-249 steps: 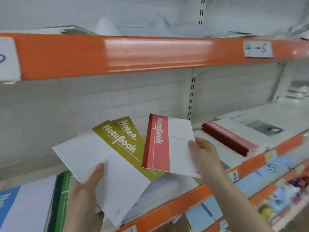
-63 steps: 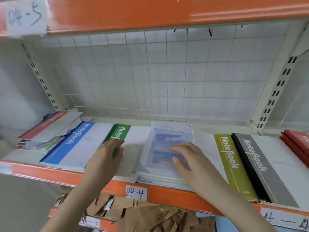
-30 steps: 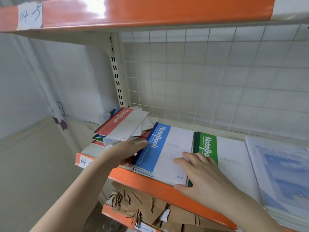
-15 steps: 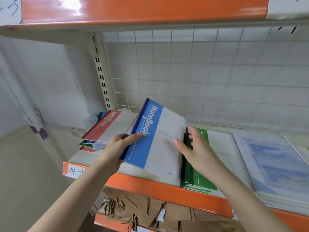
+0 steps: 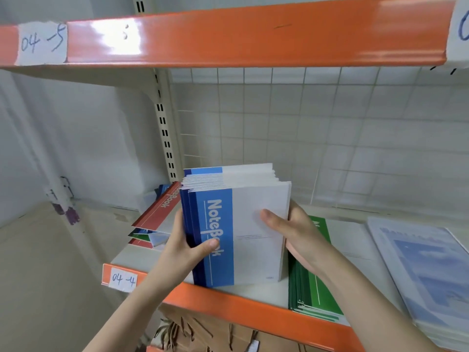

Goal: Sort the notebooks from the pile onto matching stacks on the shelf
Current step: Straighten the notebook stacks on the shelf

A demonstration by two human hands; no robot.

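Gripping upright blue "NoteBook" stack: left hand and right hand; shelf tag "04-4".

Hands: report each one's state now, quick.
Left hand: grips the blue notebook stack at its spine.
Right hand: grips the same stack's opposite edge.

Blue notebooks — upright on shelf
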